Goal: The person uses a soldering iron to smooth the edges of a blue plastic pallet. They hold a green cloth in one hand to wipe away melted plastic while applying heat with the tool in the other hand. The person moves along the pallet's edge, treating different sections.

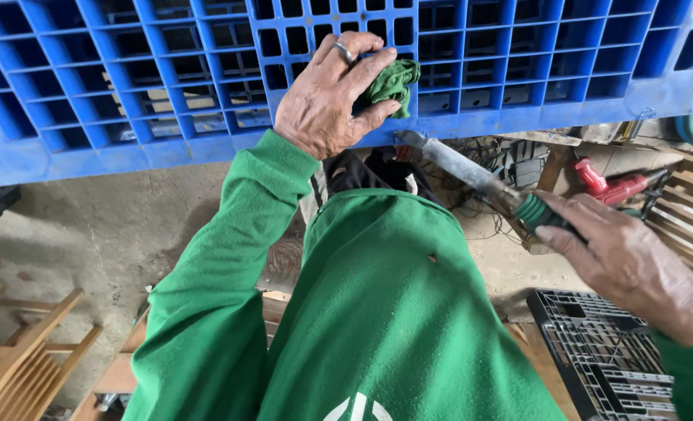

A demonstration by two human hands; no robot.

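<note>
The left hand [335,97] squeezes a green rag [391,84] against the bottom edge of the blue pallet [128,93]. The right hand [627,261] grips a long iron tool [471,175] by its green handle, with the tip touching that same edge beside the rag. The mending looks underway, not finished. A black pallet [596,351] lies at the lower right.

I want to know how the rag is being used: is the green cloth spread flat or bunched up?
Bunched up. The green cloth is wadded under the left hand's fingers, pressed against the blue pallet.
</note>
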